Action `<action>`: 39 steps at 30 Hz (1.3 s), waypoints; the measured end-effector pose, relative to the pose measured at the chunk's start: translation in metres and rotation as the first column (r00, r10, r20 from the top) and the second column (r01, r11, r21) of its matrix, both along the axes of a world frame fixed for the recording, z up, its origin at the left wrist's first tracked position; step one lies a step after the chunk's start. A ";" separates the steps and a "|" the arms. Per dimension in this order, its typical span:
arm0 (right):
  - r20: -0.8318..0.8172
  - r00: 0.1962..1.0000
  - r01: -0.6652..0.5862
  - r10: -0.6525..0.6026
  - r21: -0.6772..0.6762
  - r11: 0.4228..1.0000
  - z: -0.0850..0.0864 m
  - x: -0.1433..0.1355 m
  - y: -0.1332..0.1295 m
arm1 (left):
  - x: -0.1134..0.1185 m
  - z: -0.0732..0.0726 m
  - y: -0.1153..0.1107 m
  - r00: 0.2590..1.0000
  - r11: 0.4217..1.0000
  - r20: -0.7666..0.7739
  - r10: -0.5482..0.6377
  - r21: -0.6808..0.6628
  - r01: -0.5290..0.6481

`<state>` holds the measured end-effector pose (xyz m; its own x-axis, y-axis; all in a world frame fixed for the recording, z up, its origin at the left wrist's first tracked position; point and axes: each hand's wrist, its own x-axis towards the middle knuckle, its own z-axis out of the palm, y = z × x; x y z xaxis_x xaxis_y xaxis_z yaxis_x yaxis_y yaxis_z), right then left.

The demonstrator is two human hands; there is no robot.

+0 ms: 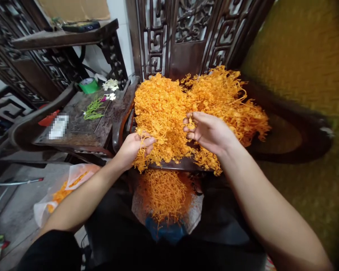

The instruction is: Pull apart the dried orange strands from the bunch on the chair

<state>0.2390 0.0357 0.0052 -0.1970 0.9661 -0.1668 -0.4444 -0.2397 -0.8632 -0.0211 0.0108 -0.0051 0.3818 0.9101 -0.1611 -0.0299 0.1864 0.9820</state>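
A big heap of orange plastic flower pieces with thin branching stems (pixel 161 101) lies on a dark wooden seat, spreading into a looser pile (pixel 228 94) on the right. At the heap's front left, my left hand (pixel 134 148) is closed on an orange flower piece (pixel 142 142), its thumb pressed over the strands. My right hand (pixel 210 131), palm turned inward, pinches a small orange flower piece (pixel 191 123) in its curled fingertips above the middle of the heap. The two hands are apart.
Below the seat edge, between my legs, thin orange stems (pixel 165 192) fill a container. On the left side table (pixel 73 101) are green tape (pixel 89 86), green stems (pixel 93 109) and white flowers (pixel 110 85). A plastic bag with orange pieces (pixel 59 192) lies on the floor.
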 end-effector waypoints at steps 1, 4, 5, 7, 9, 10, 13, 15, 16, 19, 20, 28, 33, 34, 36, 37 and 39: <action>-0.011 1.000 0.005 -0.005 0.005 1.000 -0.002 0.002 -0.002 | 0.001 -0.002 0.000 1.000 1.000 0.008 -0.020 0.010 0.019; -0.016 1.000 -0.017 0.017 0.002 1.000 -0.006 0.006 -0.009 | 0.004 -0.005 -0.005 0.998 0.996 -0.017 -0.067 0.059 0.068; -0.008 0.999 -0.033 0.033 -0.006 0.999 -0.006 0.007 -0.011 | 0.006 -0.004 -0.007 0.997 0.995 -0.027 -0.074 0.066 0.075; -0.001 0.998 -0.056 0.056 -0.021 0.998 -0.007 0.008 -0.015 | 0.009 -0.004 -0.012 0.995 0.993 -0.041 -0.087 0.070 0.090; -0.014 0.998 -0.065 0.065 -0.020 0.998 -0.006 0.009 -0.017 | 0.012 -0.004 -0.016 0.993 0.991 -0.049 -0.103 0.082 0.107; -0.017 0.998 -0.065 0.065 -0.011 0.998 -0.006 0.009 -0.017 | 0.013 -0.004 -0.018 0.992 0.989 -0.055 -0.111 0.093 0.116; 0.020 0.997 -0.070 0.069 0.027 0.997 -0.004 0.006 -0.015 | 0.016 -0.006 -0.020 0.989 0.983 -0.075 -0.129 0.119 0.137; 0.063 0.995 -0.084 0.081 0.050 0.995 -0.004 0.003 -0.012 | 0.018 -0.007 -0.022 0.992 0.986 -0.065 -0.109 0.118 0.116; 0.076 0.993 -0.092 0.087 0.063 0.994 -0.004 0.001 -0.011 | 0.019 -0.007 -0.023 0.995 0.990 -0.047 -0.086 0.111 0.091; 0.072 0.992 -0.114 0.108 0.093 0.989 -0.004 -0.007 -0.012 | 0.022 -0.008 -0.026 0.998 0.999 0.066 0.017 0.044 -0.020; 0.074 0.990 -0.125 0.118 0.099 0.987 -0.004 -0.010 -0.015 | 0.023 -0.009 -0.028 0.992 0.998 0.115 0.055 0.012 -0.057; 0.353 0.927 -0.192 0.124 0.166 0.967 -0.007 -0.028 -0.041 | 0.025 -0.024 -0.037 0.938 0.913 0.132 0.321 0.220 -0.343; 0.546 0.837 -0.144 -0.013 0.245 0.959 -0.005 -0.037 -0.048 | 0.024 -0.019 -0.040 0.971 0.865 0.038 0.235 0.448 -0.227; 0.571 0.820 -0.136 -0.041 0.263 0.955 -0.004 -0.038 -0.049 | 0.024 -0.018 -0.041 0.967 0.835 0.001 0.256 0.503 -0.222; 0.596 0.800 -0.127 -0.075 0.290 0.949 -0.004 -0.041 -0.050 | 0.022 -0.016 -0.042 0.947 0.777 -0.083 0.309 0.597 -0.201; 0.599 0.796 -0.125 -0.085 0.300 0.946 -0.005 -0.041 -0.051 | 0.020 -0.016 -0.042 0.937 0.758 -0.124 0.326 0.627 -0.181; 0.604 0.791 -0.127 -0.102 0.325 0.937 -0.006 -0.042 -0.051 | 0.018 -0.016 -0.044 0.921 0.740 -0.214 0.325 0.664 -0.107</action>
